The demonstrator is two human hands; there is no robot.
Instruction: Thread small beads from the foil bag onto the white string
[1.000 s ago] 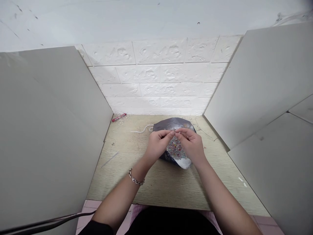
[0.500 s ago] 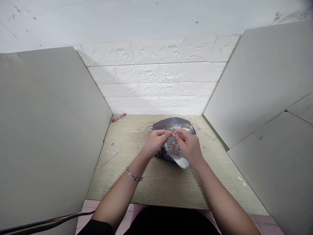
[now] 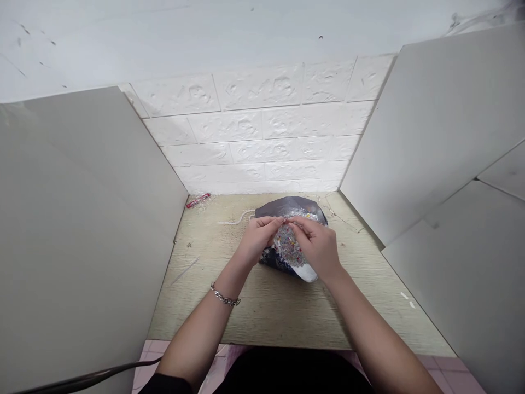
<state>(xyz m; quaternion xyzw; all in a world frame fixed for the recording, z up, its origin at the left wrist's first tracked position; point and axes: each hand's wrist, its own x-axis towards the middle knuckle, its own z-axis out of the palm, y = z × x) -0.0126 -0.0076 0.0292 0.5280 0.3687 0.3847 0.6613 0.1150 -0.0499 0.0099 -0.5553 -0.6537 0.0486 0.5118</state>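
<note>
Fingertips of left hand [image 3: 257,241] and right hand [image 3: 319,247] meet at centre frame, both pinched shut on something too small to make out; could be a bead or thread, cannot tell. Hands cover the middle of the dark foil pouch [image 3: 290,206], so its opening is mostly hidden; only the far rim, a near white corner and a patch of mixed-colour beads [image 3: 289,250] between the hands show. Pouch lies on the wooden table [image 3: 266,312], centre frame, toward the far edge near the white brick wall [image 3: 262,126], and looks crumpled and glossy. Beads are tiny, colours blur together. Chain bracelet [image 3: 225,297] sits on the left wrist. White bead strand [image 3: 234,220] lies on the table just left of the pouch, partly behind the left hand. Small red item [image 3: 198,200] at the table's upper left corner, label unreadable. Grey boards [image 3: 82,230] wall off both sides; a cable [image 3: 82,377] at lower left is cut by the frame edge.
</note>
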